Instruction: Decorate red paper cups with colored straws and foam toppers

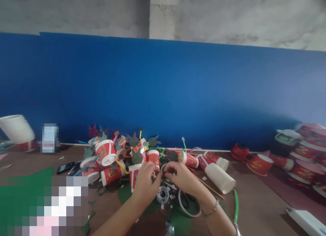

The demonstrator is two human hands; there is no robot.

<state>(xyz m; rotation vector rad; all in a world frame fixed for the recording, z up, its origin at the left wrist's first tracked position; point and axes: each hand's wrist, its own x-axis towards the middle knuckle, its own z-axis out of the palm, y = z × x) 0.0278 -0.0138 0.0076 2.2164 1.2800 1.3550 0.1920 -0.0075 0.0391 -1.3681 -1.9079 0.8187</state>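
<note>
Left hand (146, 180), right hand (182, 177), fingertips together, before red cups (105, 151)

The right hand (183, 180) wears a thin silver bracelet (211, 209) at the wrist, lower middle of the frame; both forearms (119, 215) are bare.

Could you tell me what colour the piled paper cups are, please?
The paper cups are red with printed designs, white inside; head view.
</note>
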